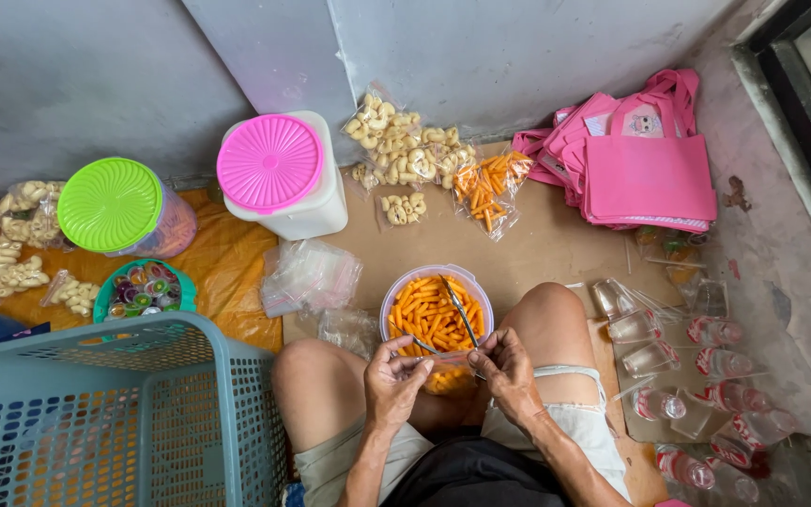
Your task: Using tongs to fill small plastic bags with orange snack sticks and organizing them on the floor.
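Sitting on the floor, a person holds both hands close together between their knees. The left hand (pixel 394 376) and the right hand (pixel 504 371) pinch the top of a small clear bag of orange sticks (pixel 448 378). Most of that bag is hidden under the hands, so it is hard to say just how the fingers grip it.

Just past the hands stands a clear tub of orange sticks (pixel 434 310) with a thin tool (pixel 460 310) lying across it. I cannot tell what the tool is.

Next to the tub, on the left, lies a stack of empty clear bags (pixel 310 274). Behind it is a white jar with a pink lid (pixel 274 164), and a jar with a green lid (pixel 113 205) stands further left. Against the wall lie clear bags of pale curly snacks (pixel 396 150) and a bag of orange sticks (pixel 488 188). More bags of pale snacks (pixel 16 249) sit at the far left, cut off by the edge.

A teal bowl of small round cups (pixel 143 289) is partly hidden by a blue-green basket (pixel 114 413). Flat pink cloth bags (pixel 645 164) are piled at the right. Clear water cups with red tops (pixel 706 376) lie on the floor there, and some are cut off at the bottom.
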